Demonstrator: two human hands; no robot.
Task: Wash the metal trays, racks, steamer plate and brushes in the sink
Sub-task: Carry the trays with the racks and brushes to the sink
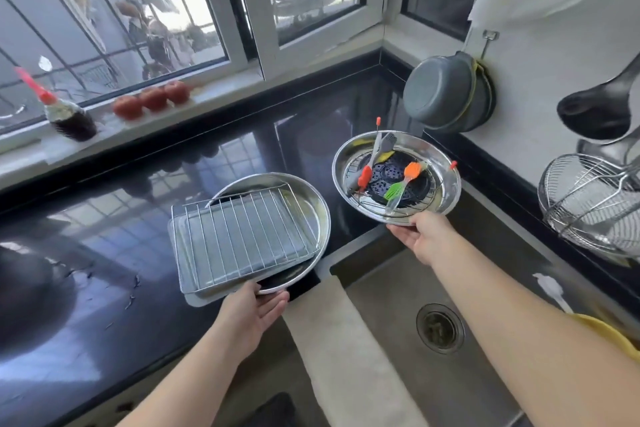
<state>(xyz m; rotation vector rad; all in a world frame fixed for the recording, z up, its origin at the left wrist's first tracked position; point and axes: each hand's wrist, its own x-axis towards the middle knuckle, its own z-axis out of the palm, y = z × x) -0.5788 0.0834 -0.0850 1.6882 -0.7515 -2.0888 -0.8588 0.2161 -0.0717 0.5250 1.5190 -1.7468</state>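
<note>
The left hand (256, 308) grips the near rim of a round tray (311, 204) carrying a flat tray (242, 253) and rack (239, 225), above the counter (104, 236) edge. The right hand (424, 236) holds a pan (440, 191) of brushes (403, 184) over the sink (398, 288) corner. A cloth (343, 350) drapes the sink's left rim; pots (446, 94) and a strainer (588, 201) hang at the right wall.

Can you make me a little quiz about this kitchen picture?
1. True or false: the right hand holds the round tray with the brushes.
2. How many red fruits sit on the windowsill?
3. The wire rack lies on: A) the rectangular tray B) the sink C) the windowsill.

Key: 1 true; 2 three; 3 A.
</note>
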